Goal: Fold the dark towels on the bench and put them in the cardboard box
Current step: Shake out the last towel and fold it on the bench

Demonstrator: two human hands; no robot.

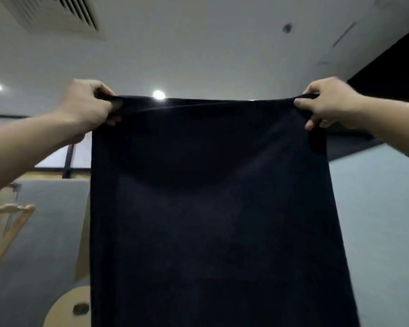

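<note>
The dark towel [210, 208] hangs spread flat before the camera, held up in the air by its top edge and running down past the bottom of the view. The left hand [87, 102] grips its top left corner, fingers curled over the hem, and the right hand [328, 102] pinches the top right corner, the edge drawn nearly straight between them. Behind are a round ceiling light [159, 94] and a ceiling vent [57, 13].
</note>
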